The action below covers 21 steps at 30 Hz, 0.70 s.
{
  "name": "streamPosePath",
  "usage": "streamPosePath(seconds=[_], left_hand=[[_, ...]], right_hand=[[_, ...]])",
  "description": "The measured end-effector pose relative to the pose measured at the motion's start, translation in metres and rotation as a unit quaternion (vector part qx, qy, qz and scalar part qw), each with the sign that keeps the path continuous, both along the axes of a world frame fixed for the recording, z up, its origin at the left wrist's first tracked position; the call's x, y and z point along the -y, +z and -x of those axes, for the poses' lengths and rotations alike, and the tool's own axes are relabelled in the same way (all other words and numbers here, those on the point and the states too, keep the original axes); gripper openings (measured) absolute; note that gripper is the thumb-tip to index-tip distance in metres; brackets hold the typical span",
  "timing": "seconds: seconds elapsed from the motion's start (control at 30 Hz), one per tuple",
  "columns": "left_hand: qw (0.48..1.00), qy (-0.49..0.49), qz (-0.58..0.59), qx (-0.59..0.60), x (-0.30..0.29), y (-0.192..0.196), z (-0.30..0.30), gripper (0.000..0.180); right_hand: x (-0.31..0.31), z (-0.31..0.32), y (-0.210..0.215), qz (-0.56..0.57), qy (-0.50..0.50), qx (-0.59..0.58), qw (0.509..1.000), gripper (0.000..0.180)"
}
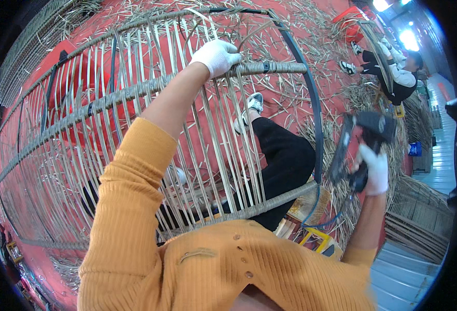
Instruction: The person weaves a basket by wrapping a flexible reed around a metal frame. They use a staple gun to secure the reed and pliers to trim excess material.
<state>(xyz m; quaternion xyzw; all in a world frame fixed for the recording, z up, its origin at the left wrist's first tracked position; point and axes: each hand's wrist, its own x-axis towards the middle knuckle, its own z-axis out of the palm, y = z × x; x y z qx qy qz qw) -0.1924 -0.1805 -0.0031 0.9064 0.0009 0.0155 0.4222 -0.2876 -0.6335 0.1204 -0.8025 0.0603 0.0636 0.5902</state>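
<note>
A large frame (315, 122) of dark metal bars lies across my lap, strung with pale plant strips between cord-wrapped rails. My left hand (215, 58), in a white glove, is closed at the middle wrapped rail (158, 85), its fingers curled around the rail and strips there. To the right of the frame, my gloved right hand (375, 168) grips the handle of a dark staple gun (366, 127), blurred by motion and held apart from the frame. A blue air hose (328, 224) runs below it. Loose strip ends stick up beyond my left hand.
Cut plant strips (290, 93) litter the red floor. At the far right a person (404, 72) sits with another woven piece. Stacked woven panels (420, 212) lie at the right, and more lean at the far left. A yellow stool (316, 239) stands beside me.
</note>
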Motion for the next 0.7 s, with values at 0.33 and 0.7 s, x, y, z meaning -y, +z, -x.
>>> streamPosePath(seconds=[0.33, 0.7], left_hand=[[0.998, 0.016, -0.054, -0.026, 0.002, 0.007, 0.004, 0.034], [0.997, 0.027, -0.066, 0.004, 0.003, 0.004, 0.005, 0.031]], right_hand=[[-0.205, -0.095, 0.013, 0.134, 0.313, -0.085, 0.936, 0.015], [-0.232, -0.111, 0.025, 0.205, 0.382, -0.095, 0.896, 0.018]])
